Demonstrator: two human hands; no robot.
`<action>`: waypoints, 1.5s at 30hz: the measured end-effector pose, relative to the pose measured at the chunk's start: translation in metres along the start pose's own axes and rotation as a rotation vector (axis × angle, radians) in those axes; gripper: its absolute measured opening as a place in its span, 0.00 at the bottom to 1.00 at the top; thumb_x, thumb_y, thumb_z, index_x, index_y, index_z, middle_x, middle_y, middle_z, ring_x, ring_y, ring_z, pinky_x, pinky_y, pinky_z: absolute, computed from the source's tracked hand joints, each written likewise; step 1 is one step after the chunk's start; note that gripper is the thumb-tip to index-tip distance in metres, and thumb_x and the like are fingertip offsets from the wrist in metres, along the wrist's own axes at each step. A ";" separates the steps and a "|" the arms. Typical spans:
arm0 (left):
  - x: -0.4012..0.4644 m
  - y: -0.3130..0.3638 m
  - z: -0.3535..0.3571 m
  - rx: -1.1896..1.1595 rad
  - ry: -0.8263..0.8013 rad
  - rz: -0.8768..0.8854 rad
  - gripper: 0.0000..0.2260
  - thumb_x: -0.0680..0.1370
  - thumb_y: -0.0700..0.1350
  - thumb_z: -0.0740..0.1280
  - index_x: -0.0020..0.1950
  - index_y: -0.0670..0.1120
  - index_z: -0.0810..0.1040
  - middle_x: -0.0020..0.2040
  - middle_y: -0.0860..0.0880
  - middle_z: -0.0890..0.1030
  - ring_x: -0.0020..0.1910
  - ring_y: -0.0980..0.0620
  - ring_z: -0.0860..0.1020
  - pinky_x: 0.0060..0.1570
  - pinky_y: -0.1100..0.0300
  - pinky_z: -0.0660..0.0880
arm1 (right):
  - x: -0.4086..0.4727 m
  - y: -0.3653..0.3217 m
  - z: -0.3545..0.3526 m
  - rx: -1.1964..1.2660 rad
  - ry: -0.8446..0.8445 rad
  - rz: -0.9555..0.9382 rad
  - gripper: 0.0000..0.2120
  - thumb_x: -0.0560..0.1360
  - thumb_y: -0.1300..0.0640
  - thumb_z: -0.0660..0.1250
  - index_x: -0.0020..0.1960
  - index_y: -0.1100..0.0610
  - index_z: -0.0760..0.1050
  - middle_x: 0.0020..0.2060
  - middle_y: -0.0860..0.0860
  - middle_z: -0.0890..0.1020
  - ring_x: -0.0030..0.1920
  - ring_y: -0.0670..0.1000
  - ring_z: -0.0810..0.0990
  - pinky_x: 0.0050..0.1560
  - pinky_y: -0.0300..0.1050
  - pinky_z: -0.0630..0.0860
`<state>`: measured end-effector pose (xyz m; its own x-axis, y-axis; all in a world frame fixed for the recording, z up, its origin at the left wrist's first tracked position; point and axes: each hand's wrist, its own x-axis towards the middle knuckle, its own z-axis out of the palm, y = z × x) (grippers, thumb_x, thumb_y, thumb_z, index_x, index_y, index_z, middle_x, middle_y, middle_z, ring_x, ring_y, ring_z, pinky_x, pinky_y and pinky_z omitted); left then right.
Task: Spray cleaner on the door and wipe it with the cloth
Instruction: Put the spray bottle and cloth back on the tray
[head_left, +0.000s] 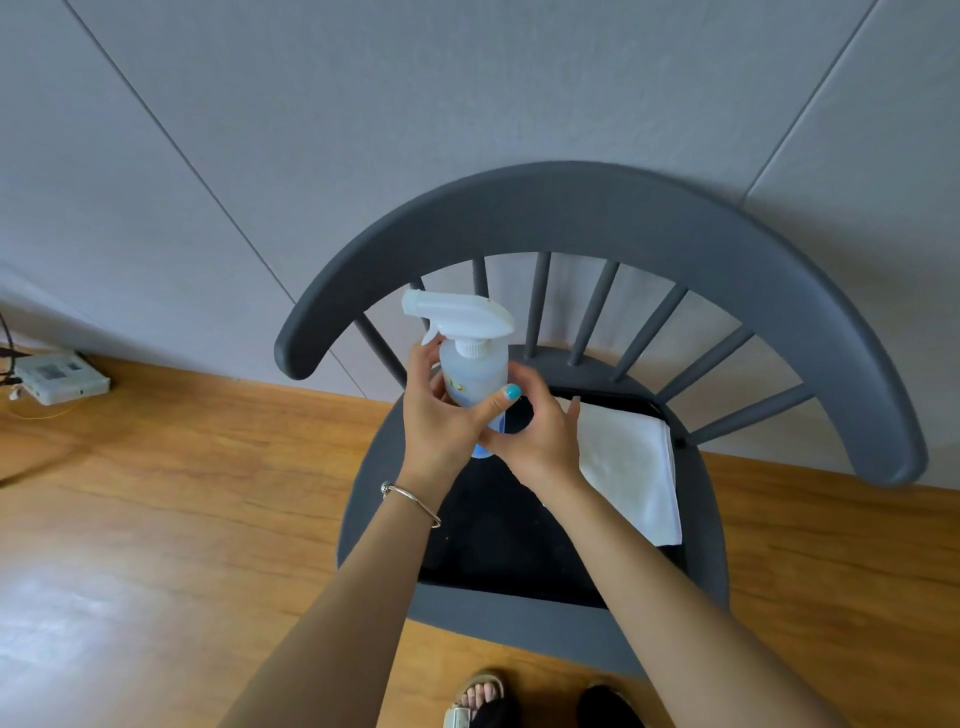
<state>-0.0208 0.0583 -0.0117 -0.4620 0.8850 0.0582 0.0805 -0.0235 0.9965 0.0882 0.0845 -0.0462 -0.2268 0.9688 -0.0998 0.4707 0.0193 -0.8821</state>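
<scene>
A translucent spray bottle (475, 364) with a white trigger head is held upright above the seat of a grey chair (597, 208). My left hand (441, 415) grips the bottle's body, thumb across its front. My right hand (535, 431) holds the bottle's lower part from the right. The nozzle points left. A folded white cloth (631, 467) lies on the chair's black seat pad, just right of my hands. No door can be made out, only grey wall panels behind the chair.
The chair's curved backrest and spindles stand between me and the grey panelled wall (363, 130). A white box with cables (60, 382) sits on the wooden floor (182, 493) at the left. My feet (488, 696) are at the bottom edge.
</scene>
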 end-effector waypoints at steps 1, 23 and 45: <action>0.001 -0.006 0.000 -0.009 0.002 -0.006 0.34 0.63 0.36 0.80 0.64 0.51 0.69 0.58 0.54 0.78 0.59 0.54 0.78 0.55 0.54 0.79 | 0.002 0.003 0.004 0.029 -0.003 0.018 0.31 0.66 0.47 0.78 0.64 0.36 0.67 0.56 0.30 0.76 0.65 0.43 0.73 0.76 0.61 0.39; 0.006 -0.043 0.001 0.165 0.010 -0.150 0.31 0.62 0.39 0.82 0.60 0.49 0.72 0.52 0.61 0.77 0.54 0.62 0.76 0.46 0.73 0.75 | 0.011 0.036 0.031 0.104 0.035 0.077 0.30 0.67 0.54 0.79 0.62 0.42 0.67 0.54 0.40 0.78 0.59 0.44 0.76 0.75 0.50 0.37; 0.011 0.095 -0.036 1.162 -0.500 -0.399 0.33 0.75 0.60 0.65 0.71 0.39 0.65 0.70 0.39 0.65 0.71 0.41 0.62 0.68 0.52 0.61 | -0.028 -0.097 -0.072 -0.427 -0.186 0.159 0.41 0.76 0.66 0.62 0.80 0.52 0.43 0.80 0.49 0.47 0.79 0.51 0.47 0.78 0.56 0.46</action>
<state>-0.0502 0.0487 0.0860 -0.2778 0.8189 -0.5022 0.8353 0.4641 0.2947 0.1107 0.0731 0.0753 -0.2539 0.9084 -0.3322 0.8105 0.0124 -0.5856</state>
